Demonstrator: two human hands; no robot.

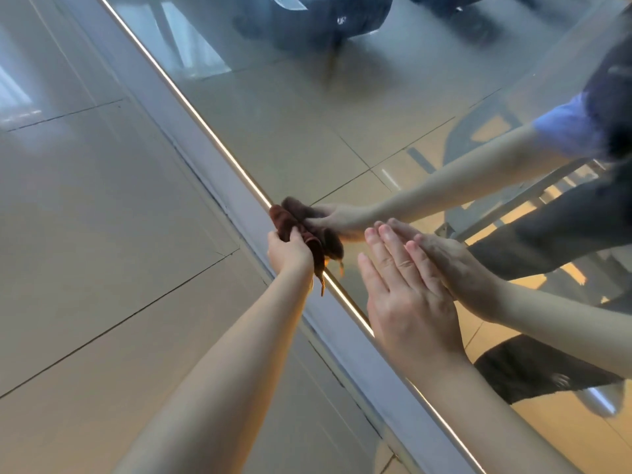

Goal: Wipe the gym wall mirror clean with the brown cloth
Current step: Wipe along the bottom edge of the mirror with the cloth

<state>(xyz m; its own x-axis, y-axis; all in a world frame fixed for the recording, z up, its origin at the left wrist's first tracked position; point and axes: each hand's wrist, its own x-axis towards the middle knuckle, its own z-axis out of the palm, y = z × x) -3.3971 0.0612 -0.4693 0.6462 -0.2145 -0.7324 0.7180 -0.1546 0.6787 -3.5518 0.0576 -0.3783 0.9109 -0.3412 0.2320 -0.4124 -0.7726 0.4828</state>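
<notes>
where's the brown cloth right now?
Head view, centre: the brown cloth is bunched in the left hand, against the mirror at its metal edge strip, just left of the right hand flat on the glass.

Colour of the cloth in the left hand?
The cloth is plain dark reddish brown, no pattern. Head view, the only one.

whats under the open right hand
The right hand rests on the mirror glass, beside the grey frame strip. The glass beneath its palm is covered, so smears there cannot be seen.
</notes>
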